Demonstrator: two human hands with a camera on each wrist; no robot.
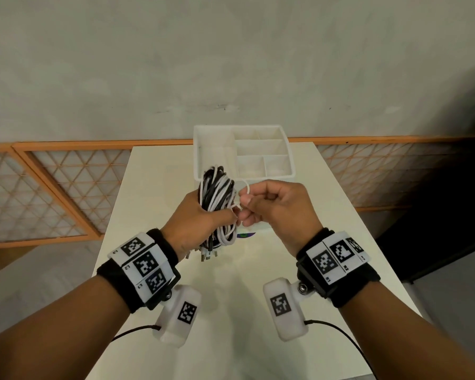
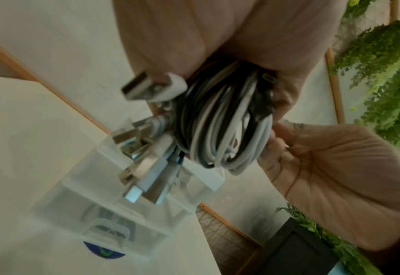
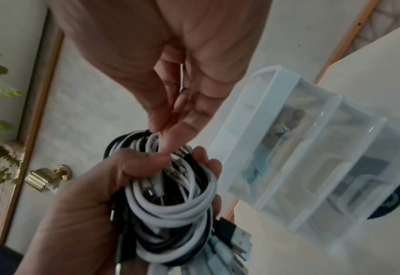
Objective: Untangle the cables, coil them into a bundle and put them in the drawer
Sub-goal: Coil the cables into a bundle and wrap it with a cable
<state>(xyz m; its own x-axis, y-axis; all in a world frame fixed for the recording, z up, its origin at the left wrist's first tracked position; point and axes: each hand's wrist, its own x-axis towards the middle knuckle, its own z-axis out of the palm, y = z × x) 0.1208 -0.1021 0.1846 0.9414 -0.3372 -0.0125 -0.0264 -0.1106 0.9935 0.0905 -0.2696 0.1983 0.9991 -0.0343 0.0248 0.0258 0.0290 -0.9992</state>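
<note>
A coiled bundle of black and white cables (image 1: 217, 200) (image 2: 224, 122) (image 3: 170, 202) is gripped in my left hand (image 1: 200, 218) (image 3: 95, 201), held above the white table (image 1: 231, 297). Several USB plugs (image 1: 207, 253) (image 2: 147, 89) hang from its lower end. My right hand (image 1: 269, 207) (image 3: 170, 96) pinches a loose white cable strand (image 1: 246, 187) at the bundle's right side, fingers curled. Behind the hands stands a translucent plastic drawer box (image 1: 244, 149) (image 2: 114, 214) (image 3: 311, 158) with a compartment tray on top.
The table ends at an orange-framed lattice railing (image 1: 52, 185) before a grey wall. Green plants (image 2: 387, 78) hang at the side. A round dark sticker (image 1: 246, 235) lies on the table in front of the box. Wrist camera cables trail below both wrists.
</note>
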